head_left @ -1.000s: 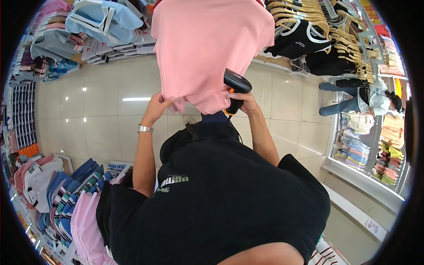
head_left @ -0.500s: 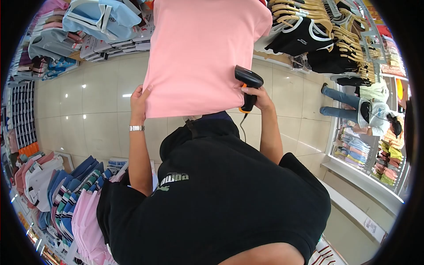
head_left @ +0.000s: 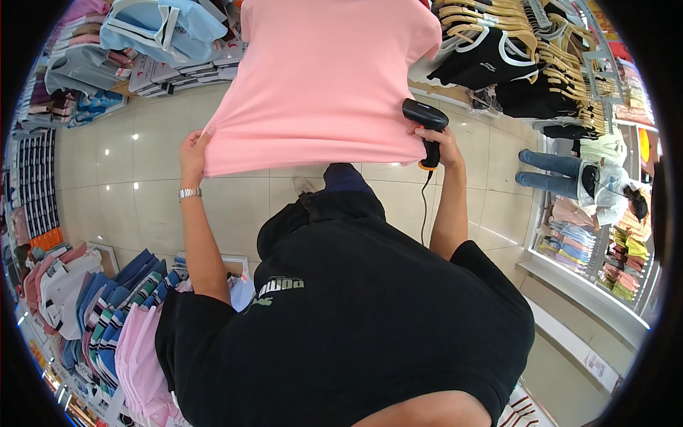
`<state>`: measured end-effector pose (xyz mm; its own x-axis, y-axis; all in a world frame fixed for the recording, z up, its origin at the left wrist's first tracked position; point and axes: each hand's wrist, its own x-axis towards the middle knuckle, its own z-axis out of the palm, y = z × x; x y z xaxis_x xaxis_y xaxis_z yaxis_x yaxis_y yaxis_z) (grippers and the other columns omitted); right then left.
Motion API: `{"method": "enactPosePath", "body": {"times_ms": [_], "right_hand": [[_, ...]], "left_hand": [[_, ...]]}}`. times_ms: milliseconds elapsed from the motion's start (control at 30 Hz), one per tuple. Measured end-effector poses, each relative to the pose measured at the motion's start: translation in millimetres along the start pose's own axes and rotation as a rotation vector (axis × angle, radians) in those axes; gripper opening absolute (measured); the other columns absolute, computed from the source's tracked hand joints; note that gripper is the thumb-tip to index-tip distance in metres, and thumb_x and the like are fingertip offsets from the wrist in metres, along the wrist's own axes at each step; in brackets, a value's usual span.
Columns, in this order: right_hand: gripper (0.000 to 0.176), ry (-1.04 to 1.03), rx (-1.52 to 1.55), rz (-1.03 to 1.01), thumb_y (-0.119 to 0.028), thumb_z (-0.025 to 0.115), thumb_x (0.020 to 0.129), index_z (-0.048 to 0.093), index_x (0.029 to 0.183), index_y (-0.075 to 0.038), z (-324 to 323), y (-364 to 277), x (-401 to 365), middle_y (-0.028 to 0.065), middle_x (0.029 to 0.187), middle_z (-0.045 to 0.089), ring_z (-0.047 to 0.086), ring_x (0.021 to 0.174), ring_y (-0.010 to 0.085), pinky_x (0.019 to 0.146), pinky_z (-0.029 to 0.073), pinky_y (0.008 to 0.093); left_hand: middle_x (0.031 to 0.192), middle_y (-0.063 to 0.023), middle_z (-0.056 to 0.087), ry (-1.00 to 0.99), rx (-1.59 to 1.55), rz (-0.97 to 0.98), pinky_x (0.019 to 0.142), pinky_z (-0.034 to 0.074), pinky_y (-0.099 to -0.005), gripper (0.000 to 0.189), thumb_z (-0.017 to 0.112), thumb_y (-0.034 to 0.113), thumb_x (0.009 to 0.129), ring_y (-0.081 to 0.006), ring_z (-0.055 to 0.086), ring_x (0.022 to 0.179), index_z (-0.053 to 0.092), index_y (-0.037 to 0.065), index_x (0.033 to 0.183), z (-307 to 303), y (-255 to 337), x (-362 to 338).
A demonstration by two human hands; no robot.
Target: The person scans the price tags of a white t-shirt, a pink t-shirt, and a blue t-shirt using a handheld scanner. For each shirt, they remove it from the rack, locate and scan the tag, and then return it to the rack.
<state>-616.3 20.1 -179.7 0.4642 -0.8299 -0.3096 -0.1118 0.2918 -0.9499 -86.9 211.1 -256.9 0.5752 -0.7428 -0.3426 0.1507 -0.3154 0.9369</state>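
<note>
A pink T-shirt hangs in front of me, its hem pulled wide between my hands. My left hand, below a silver wristwatch, is closed on the hem's left corner. In my right hand is a black and orange barcode scanner, its head pointing up and left. That hand's fingertips also pinch the shirt's right edge beside the scanner. A thin cable runs down from the scanner's handle. The shirt's top lies beyond the upper edge of the view.
Black tank tops on wooden hangers fill a rack at the upper right. Light blue shirts hang at the upper left. Folded and hung shirts stand close at my lower left. Another person stands by shelves at the right.
My hands have moved apart, left hand leftward and right hand with the scanner rightward. The shirt's hem is stretched wider and slightly raised. The other person's arm has shifted a little.
</note>
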Motion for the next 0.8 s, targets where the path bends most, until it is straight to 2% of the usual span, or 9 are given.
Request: {"method": "enactPosePath", "body": {"times_ms": [333, 433, 533, 567, 633, 667, 700, 767, 800], "right_hand": [[0.037, -0.070, -0.038, 0.063, -0.006, 0.072, 0.077, 0.065, 0.112, 0.003, 26.0, 12.5, 13.7, 0.0099, 0.097, 0.072, 0.066, 0.094, 0.0178, 0.092, 0.049, 0.0317], [0.031, -0.055, -0.084, 0.053, -0.009, 0.073, 0.079, 0.068, 0.108, 0.002, 37.4, 19.0, 19.6, 0.0090, 0.099, 0.072, 0.066, 0.094, 0.0167, 0.091, 0.048, 0.0315], [0.030, -0.038, -0.186, 0.079, -0.010, 0.074, 0.080, 0.069, 0.106, 0.002, 48.0, 20.4, 25.9, 0.0081, 0.098, 0.072, 0.066, 0.095, 0.0164, 0.088, 0.050, 0.0312], [0.032, -0.039, -0.142, 0.038, -0.012, 0.074, 0.080, 0.068, 0.108, 0.003, 54.6, 21.4, 29.3, 0.0070, 0.093, 0.072, 0.066, 0.089, 0.0147, 0.080, 0.052, 0.0303], [0.032, -0.078, -0.049, 0.200, -0.014, 0.074, 0.080, 0.069, 0.107, 0.004, 55.6, 28.8, 39.7, 0.0067, 0.089, 0.071, 0.065, 0.081, 0.0136, 0.073, 0.052, 0.0301], [0.030, -0.030, -0.175, 0.041, -0.014, 0.074, 0.081, 0.070, 0.105, 0.004, 53.5, 52.6, 54.3, 0.0077, 0.084, 0.070, 0.063, 0.074, 0.0131, 0.070, 0.052, 0.0301], [0.027, 0.005, -0.251, 0.053, -0.016, 0.075, 0.080, 0.071, 0.100, 0.003, 60.4, 46.3, 58.0, 0.0074, 0.081, 0.070, 0.063, 0.073, 0.0131, 0.068, 0.051, 0.0298], [0.031, -0.024, -0.299, 0.145, -0.014, 0.074, 0.082, 0.071, 0.109, 0.001, 65.2, 42.0, 70.7, 0.0074, 0.098, 0.073, 0.066, 0.088, 0.0140, 0.082, 0.052, 0.0297], [0.034, -0.029, -0.277, 0.202, -0.017, 0.076, 0.081, 0.071, 0.110, 0.000, 66.7, 41.1, 78.0, 0.0082, 0.098, 0.073, 0.065, 0.088, 0.0141, 0.083, 0.051, 0.0303]], "left_hand": [[0.072, 0.0023, 0.065, -0.069, 0.126, 0.007, 0.055, 0.041, -0.0196, 0.026, 0.078, 0.026, 0.087, -0.0025, 0.053, 0.060, 0.068, 0.003, 0.088, 39.3, -18.1, -4.2], [0.072, 0.0015, 0.065, -0.065, 0.089, -0.019, 0.055, 0.042, -0.0210, 0.028, 0.076, 0.030, 0.088, -0.0033, 0.053, 0.060, 0.068, 0.003, 0.087, 60.5, -17.5, -15.6], [0.073, 0.0003, 0.066, -0.085, 0.122, 0.000, 0.057, 0.043, -0.0220, 0.031, 0.074, 0.031, 0.089, -0.0046, 0.053, 0.061, 0.068, 0.001, 0.089, 74.0, -31.2, -12.3], [0.073, 0.0000, 0.066, -0.116, 0.219, 0.009, 0.057, 0.043, -0.0224, 0.031, 0.074, 0.030, 0.089, -0.0052, 0.054, 0.061, 0.068, 0.000, 0.092, 77.2, -36.8, -7.3], [0.073, -0.0006, 0.065, -0.178, 0.415, 0.029, 0.058, 0.044, -0.0232, 0.032, 0.073, 0.029, 0.089, -0.0063, 0.054, 0.061, 0.068, -0.001, 0.097, 80.2, -58.2, 8.5], [0.090, -0.0080, 0.068, -0.189, 0.494, 0.045, 0.068, 0.049, -0.0300, 0.036, 0.072, 0.025, 0.088, -0.0129, 0.060, 0.073, 0.065, -0.002, 0.110, 84.1, -69.9, 20.3], [0.097, -0.0103, 0.067, -0.135, 0.542, 0.174, 0.072, 0.049, -0.0329, 0.037, 0.071, 0.024, 0.088, -0.0164, 0.061, 0.080, 0.063, -0.001, 0.114, 92.6, -71.0, 29.9], [0.112, -0.0149, 0.065, -0.020, 0.634, 0.430, 0.082, 0.050, -0.0387, 0.040, 0.069, 0.023, 0.088, -0.0235, 0.062, 0.092, 0.060, 0.001, 0.120, 114.4, -63.8, 45.3], [0.119, -0.0169, 0.061, -0.040, 0.629, 0.489, 0.088, 0.048, -0.0407, 0.040, 0.069, 0.021, 0.089, -0.0280, 0.060, 0.102, 0.058, 0.001, 0.122, 127.5, -37.6, 50.9]]}}
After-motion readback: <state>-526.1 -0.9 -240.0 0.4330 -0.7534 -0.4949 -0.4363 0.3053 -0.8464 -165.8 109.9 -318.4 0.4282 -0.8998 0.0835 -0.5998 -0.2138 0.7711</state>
